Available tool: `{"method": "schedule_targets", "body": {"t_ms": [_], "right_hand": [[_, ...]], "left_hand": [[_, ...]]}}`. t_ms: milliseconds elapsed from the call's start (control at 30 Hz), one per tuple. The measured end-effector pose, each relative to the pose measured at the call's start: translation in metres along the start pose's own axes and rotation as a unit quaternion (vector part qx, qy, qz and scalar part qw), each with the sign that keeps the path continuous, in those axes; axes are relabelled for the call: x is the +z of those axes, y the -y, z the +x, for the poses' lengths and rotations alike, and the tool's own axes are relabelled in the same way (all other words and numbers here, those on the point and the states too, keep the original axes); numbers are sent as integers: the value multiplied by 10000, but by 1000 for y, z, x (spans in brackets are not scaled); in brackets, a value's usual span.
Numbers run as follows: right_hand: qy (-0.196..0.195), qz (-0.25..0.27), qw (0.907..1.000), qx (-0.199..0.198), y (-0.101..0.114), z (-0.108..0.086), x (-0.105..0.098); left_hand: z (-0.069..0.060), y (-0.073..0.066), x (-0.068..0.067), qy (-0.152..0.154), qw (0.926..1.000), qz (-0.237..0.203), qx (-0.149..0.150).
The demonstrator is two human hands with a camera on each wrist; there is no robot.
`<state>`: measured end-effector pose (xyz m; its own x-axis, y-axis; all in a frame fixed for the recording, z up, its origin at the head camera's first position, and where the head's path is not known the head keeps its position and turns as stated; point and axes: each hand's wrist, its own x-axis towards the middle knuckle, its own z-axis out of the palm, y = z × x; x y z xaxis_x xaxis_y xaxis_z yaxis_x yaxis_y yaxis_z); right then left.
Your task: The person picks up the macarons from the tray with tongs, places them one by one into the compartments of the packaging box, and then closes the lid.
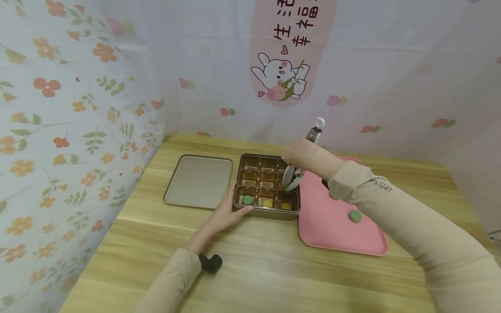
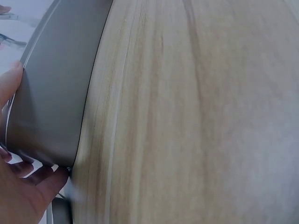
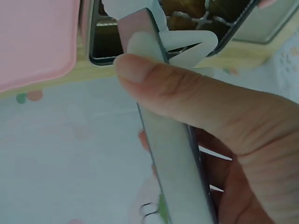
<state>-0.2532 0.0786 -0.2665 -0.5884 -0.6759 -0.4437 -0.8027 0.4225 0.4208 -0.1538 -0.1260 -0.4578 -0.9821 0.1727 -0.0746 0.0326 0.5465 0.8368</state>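
Note:
A metal box (image 1: 266, 213) with a divided brown insert has a green round piece (image 1: 247, 200) and two yellow pieces (image 1: 268, 203) in its front row. My left hand (image 1: 224, 214) grips the box's front left corner; in the left wrist view the thumb and fingers of that hand (image 2: 23, 196) lie around the box wall (image 2: 53, 88). With my right hand (image 1: 307, 155) I hold metal tongs (image 1: 291, 176), their tips down at the insert's right column. The right wrist view shows my right hand (image 3: 219, 116) around the tongs' handle (image 3: 173, 163); whether the tips hold anything, I cannot tell.
Left of the box lies a flat metal lid (image 1: 199, 180). A pink tray (image 1: 332, 230) at its right bears a green piece (image 1: 355, 216), with a dark piece partly behind my right sleeve. Patterned cloth (image 1: 211, 65) hangs behind the wooden table (image 1: 258, 265).

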Motion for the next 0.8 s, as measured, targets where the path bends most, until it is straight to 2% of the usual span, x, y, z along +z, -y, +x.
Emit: {"method": "schedule_targets", "body": {"t_ms": [167, 300, 433, 600, 700, 800], "right_hand": [[174, 785, 9962, 328, -16, -21, 7], [-182, 1371, 9888, 559, -26, -39, 13], [-718, 1772, 9800, 558, -34, -49, 21], [-1097, 2259, 9666, 506, -36, -50, 31], [-1067, 2456, 9623, 477, -31, -45, 40], [-910, 2723, 9559, 614, -24, -41, 52]], "left_hand": [[0, 1, 1, 36, 10000, 41, 17], [1, 2, 0, 2, 10000, 64, -37], [1, 1, -1, 3, 9999, 80, -78], [0, 0, 0, 14, 10000, 54, -41], [0, 0, 1, 9, 10000, 17, -62], [-1, -1, 0, 24, 10000, 13, -85]]}}
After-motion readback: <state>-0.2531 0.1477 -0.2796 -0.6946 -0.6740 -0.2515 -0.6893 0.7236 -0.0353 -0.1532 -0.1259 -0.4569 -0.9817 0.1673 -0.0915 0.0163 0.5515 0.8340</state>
